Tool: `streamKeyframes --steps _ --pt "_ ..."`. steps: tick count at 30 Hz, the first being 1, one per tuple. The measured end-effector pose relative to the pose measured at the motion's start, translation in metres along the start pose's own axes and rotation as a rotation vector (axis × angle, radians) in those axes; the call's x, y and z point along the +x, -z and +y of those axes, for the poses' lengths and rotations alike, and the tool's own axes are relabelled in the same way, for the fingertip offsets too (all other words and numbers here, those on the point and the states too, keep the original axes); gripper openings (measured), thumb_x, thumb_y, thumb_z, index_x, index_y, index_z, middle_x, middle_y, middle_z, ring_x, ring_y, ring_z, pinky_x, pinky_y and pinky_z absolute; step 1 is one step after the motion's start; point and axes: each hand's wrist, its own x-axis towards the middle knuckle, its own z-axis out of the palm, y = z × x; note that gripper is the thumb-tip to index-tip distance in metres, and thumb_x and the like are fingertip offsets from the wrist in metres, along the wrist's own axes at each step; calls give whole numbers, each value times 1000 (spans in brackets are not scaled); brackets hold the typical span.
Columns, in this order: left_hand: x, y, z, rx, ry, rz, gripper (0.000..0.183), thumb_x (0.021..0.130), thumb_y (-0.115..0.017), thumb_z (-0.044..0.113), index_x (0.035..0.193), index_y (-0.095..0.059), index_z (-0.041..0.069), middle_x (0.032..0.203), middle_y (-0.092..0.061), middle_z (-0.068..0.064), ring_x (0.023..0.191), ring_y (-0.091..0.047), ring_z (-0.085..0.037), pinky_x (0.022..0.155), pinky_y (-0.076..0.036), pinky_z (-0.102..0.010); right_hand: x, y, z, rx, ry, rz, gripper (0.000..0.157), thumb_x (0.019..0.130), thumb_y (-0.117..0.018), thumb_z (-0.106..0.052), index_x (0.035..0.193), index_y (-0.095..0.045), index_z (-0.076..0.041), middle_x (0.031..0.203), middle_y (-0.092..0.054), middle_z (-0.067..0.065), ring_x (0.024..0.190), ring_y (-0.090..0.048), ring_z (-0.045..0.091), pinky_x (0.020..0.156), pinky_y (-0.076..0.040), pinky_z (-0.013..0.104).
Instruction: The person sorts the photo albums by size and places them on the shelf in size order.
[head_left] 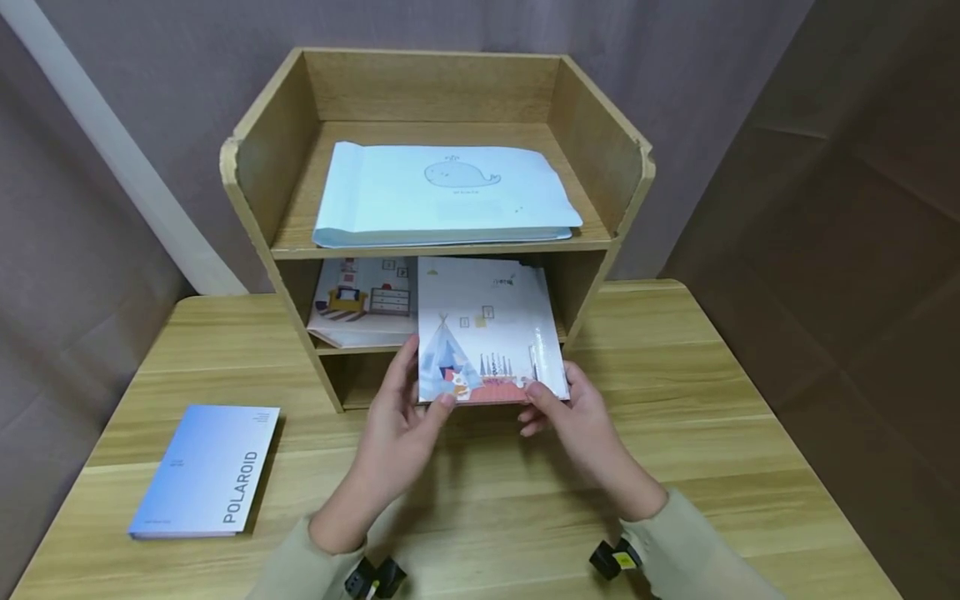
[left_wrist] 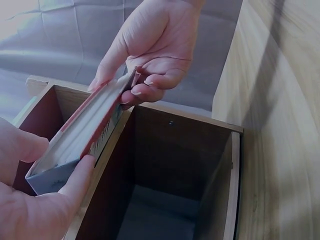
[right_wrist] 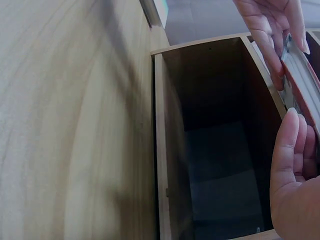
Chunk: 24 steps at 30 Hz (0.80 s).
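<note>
A thick book (head_left: 491,329) with an illustrated cover, showing a blue tent and a red rug, juts out of the middle shelf towards me. My left hand (head_left: 397,433) grips its near left corner, thumb close to the front edge and fingers along the side. At the near right corner my right hand (head_left: 581,425) holds it, thumb on the cover and the other fingers below. The left wrist view shows the book's page edges (left_wrist: 82,117) between both hands. Its far end is inside the shelf, under the top board.
A second illustrated book (head_left: 365,300) lies in the middle shelf on the left. On the top of the wooden shelf unit (head_left: 435,87) rests a pale blue whale book (head_left: 450,196). A blue POLAROID book (head_left: 206,471) lies on the table (head_left: 712,433) at left.
</note>
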Motion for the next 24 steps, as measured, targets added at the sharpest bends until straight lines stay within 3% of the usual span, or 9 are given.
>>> streamKeyframes --steps 7,14,24 --pt "3 -2 1 57 60 8 79 83 -58 -2 143 -8 7 138 -30 -14 115 -45 -23 84 -46 -28 1 2 -8 36 -14 -18 36 91 -53 -20 114 -38 2 83 -58 20 68 -59 30 59 -52 47" --pt "8 -7 4 150 106 36 81 82 -63 4 143 -11 9 143 -18 -6 119 -41 -19 84 -46 -26 3 3 -14 85 -19 9 35 92 -51 -21 115 -38 2 85 -59 17 66 -59 25 57 -52 46" --pt "15 -12 6 275 93 22 82 81 -63 2 143 -10 5 139 -21 -10 116 -43 -18 83 -47 -31 6 9 -15 89 -26 5 37 92 -51 -23 117 -37 1 87 -54 27 66 -58 24 57 -52 44"
